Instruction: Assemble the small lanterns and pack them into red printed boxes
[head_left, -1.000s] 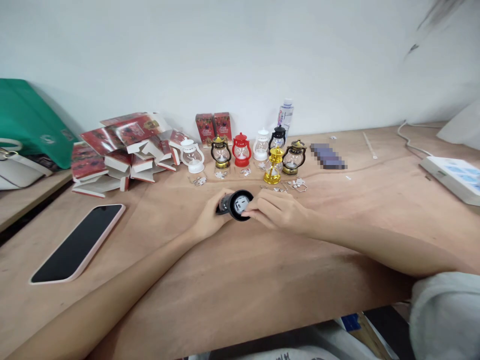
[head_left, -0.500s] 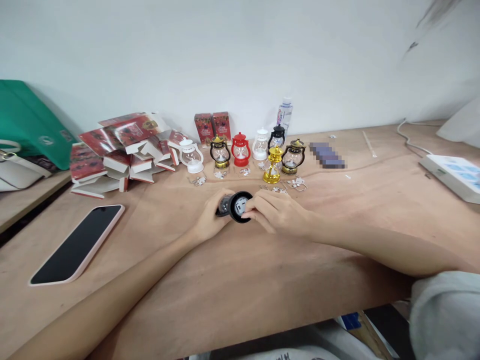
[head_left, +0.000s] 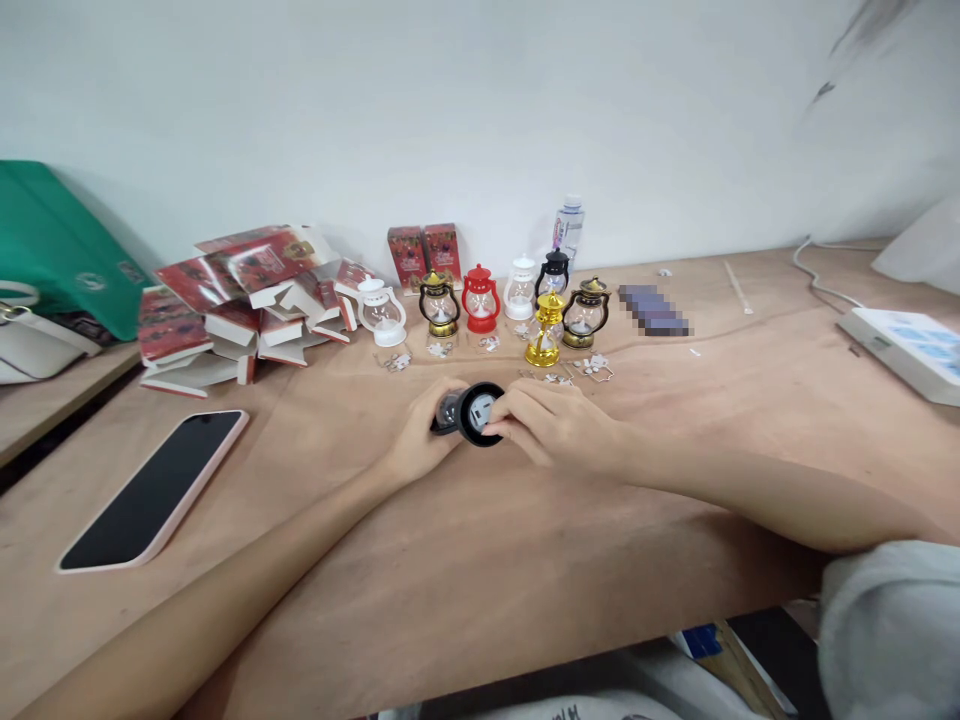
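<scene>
A small black lantern [head_left: 459, 428] lies tipped over in my left hand [head_left: 421, 437], its open base turned toward me. Those fingers wrap round its clear body, mostly behind it. Inside the black rim sits a grey round insert [head_left: 480, 411] with small slots. My right hand [head_left: 551, 428] is pinched at the right edge of this base, thumb and fingertips against the insert; anything small between them is hidden. Beyond my hands stand several upright lanterns, among them a red lantern [head_left: 481, 300], a gold lantern [head_left: 543, 332] and a white lantern [head_left: 382, 315].
Small loose metal parts [head_left: 598, 368] lie before the lanterns. Red boxes [head_left: 255, 270] are heaped at left, above a phone [head_left: 154, 490]. Two upright boxes [head_left: 424, 258] and a water bottle [head_left: 569, 230] stand at the wall. A white device [head_left: 904, 345] sits right.
Almost nothing differs. Both hands keep their hold at the black lantern's base, and the lantern stays tilted the same way.
</scene>
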